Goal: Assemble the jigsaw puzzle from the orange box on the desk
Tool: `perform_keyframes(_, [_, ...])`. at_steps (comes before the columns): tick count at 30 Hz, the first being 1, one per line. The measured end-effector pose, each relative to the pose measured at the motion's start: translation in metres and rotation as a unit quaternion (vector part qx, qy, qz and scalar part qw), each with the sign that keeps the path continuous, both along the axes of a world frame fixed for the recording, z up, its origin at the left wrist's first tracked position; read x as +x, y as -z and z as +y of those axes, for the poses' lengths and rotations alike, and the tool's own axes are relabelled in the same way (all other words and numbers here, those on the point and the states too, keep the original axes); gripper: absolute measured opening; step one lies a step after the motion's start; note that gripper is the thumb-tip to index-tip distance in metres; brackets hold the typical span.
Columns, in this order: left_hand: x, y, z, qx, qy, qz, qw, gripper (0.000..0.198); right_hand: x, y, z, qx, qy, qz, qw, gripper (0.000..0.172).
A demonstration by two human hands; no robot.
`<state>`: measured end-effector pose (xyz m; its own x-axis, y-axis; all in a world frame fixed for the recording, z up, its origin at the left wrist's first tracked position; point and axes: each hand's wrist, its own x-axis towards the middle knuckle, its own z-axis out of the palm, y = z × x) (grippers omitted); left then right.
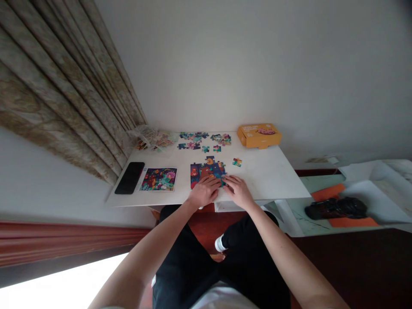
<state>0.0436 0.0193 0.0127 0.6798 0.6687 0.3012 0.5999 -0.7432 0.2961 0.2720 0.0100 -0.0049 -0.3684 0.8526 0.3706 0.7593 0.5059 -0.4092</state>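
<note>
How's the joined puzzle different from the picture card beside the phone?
The puzzle is joined pieces with a bumpy far edge; the picture card is one sheet with straight edges. The left hand and right hand are at the puzzle; neither touches the picture card. Both are colourful and on the white table.

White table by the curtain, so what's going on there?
Someone's left hand is over the near part of a partly joined jigsaw; their right hand is at its right side. Neither grip is clear. Loose pieces lie beyond the jigsaw, a picture sheet to its left, a yellow box at back right.
</note>
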Motion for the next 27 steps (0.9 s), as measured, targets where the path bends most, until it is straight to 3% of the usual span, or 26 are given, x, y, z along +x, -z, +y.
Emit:
perform_keyframes(7, [0.001,-0.002,0.000,0.015,-0.003,0.004,1.000,0.037,-0.001,0.001,-0.001,0.015,0.007,-0.023,1.000,0.035])
perform_keyframes(27, [0.000,-0.001,0.000,0.015,-0.005,0.017,1.000,0.037,-0.007,-0.011,-0.001,-0.031,-0.014,-0.081,0.996,0.039])
